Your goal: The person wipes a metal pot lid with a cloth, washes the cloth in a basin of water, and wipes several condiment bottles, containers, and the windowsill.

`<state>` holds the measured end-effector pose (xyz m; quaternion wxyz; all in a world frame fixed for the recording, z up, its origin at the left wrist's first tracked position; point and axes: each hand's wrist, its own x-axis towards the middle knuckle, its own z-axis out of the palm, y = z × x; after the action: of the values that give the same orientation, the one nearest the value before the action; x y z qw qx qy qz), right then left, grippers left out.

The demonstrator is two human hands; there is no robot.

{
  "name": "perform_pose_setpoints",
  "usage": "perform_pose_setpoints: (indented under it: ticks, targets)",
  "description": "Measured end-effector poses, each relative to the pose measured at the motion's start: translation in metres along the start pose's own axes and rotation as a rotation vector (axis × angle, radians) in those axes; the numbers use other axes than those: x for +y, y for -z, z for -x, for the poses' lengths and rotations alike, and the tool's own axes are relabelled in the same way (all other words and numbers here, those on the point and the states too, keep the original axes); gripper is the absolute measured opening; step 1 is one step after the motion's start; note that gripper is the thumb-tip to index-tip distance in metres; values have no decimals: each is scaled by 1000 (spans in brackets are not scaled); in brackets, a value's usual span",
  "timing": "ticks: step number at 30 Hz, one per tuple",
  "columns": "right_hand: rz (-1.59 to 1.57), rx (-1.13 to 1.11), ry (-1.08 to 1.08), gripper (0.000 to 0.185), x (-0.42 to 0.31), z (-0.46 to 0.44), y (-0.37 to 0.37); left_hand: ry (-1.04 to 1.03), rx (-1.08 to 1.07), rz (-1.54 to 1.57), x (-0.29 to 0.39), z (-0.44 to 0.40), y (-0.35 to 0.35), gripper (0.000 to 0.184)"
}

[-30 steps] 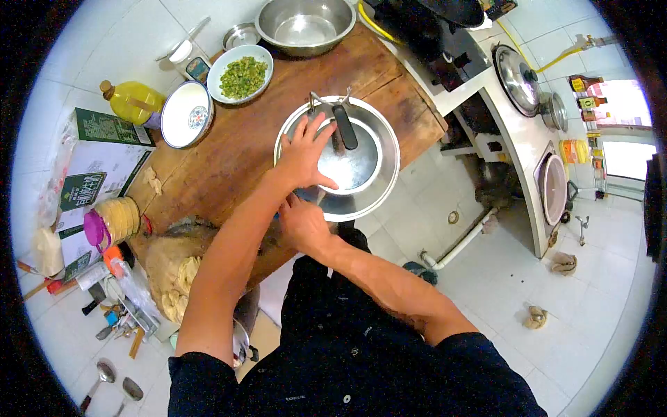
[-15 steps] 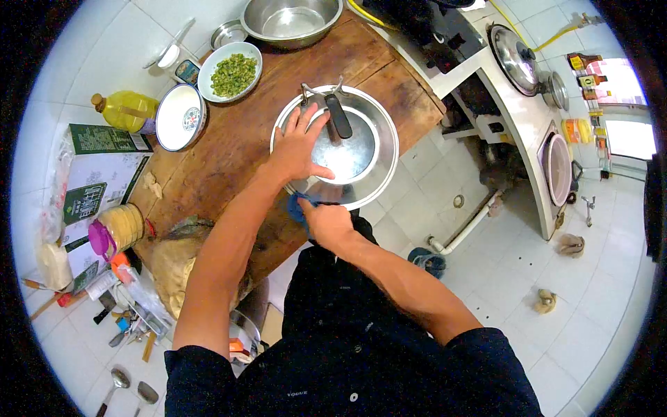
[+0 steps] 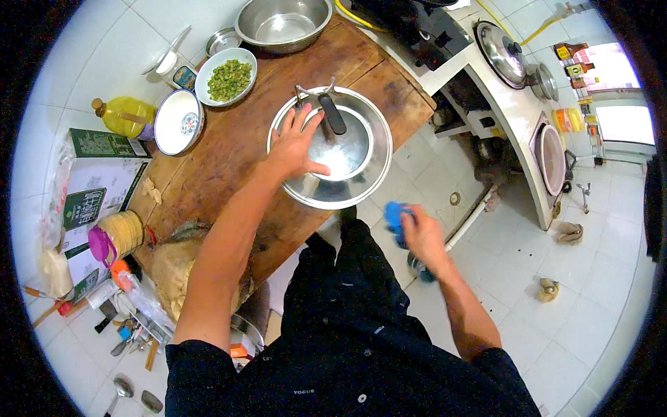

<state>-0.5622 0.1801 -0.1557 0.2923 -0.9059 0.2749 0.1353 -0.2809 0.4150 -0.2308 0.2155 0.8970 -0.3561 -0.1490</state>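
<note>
- Steel basin sits at the edge of our wooden table, a black-handled tool lying across its far side.
- Our left hand is spread wide over the basin's left side, gripping nothing that we can see.
- Our right hand, closed on a blue object, hangs beyond the table, apart from the basin.

From my remote seat I read "VOGUE" on the black shirt; the Chinese characters on the carton's green label (maddeningly blurred) defeat me.
</note>
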Motion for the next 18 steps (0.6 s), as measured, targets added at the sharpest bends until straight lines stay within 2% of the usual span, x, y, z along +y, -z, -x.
perform_pose_setpoints:
  ticks: [2, 3, 4, 6, 7, 10, 12, 15, 18]
  targets:
    - [-222, -76, 117, 30, -51, 7, -29, -2, 13, 10, -4, 1, -2, 136]
    - [-291, -40, 253, 31, -69, 9, -48, -10, 4, 23, -5, -1, -2, 136]
    - [-376, -122, 278, 33, -87, 8, -60, -15, -5, 37, -6, 0, -3, 136]
    - [-370, -116, 434, 40, -116, 8, -80, -16, 5, 27, -8, -2, -6, 136]
    - [-376, -72, 496, 37, -132, 6, -84, -23, 12, 25, -8, -2, -7, 136]
    - [-343, -135, 464, 30, -144, -20, -123, -13, 32, 16, -7, -1, -8, 136]
    - [25, -66, 457, 30, -138, -41, -152, -13, 28, 10, -7, 0, -9, 137]
    - [137, 62, 583, 24, -126, -43, -160, -31, 50, 6, -9, -2, -7, 137]
    - [141, 91, 627, 26, -120, -43, -156, -27, 61, 15, -7, 0, -10, 136]
